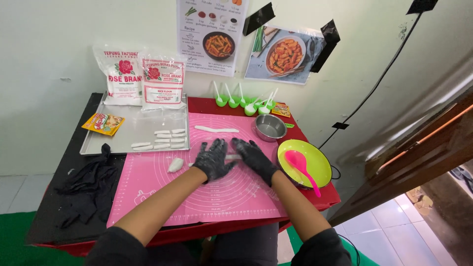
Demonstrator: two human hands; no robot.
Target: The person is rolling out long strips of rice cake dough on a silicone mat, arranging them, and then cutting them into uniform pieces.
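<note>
Black cloth [86,184]: bunched at the left of the table, clear of the work
Tray [123,133]: metal, behind the mat's left part, with a row of cut white dough sticks [160,139] and a snack packet on it
Dough lump [175,164]: small, on the pink mat [162,192], just left of the left hand
Left hand [213,160]: black-gloved, flat and spread, palm pressing on the dough rope [232,157]; nothing gripped
Dough rope: lies on the mat under and between both palms, only a short stretch showing
Right hand [254,157]: black-gloved, open and flat on the rope's right part; no grip
Steel bowl [270,127]: behind the right hand
Green plate [315,165]: with a pink spoon, at the right edge
Rolling well, as I judge it: light even pressure, palms drifting outward, so the rope matches the thickness of the finished rope [217,129] farther back
</note>
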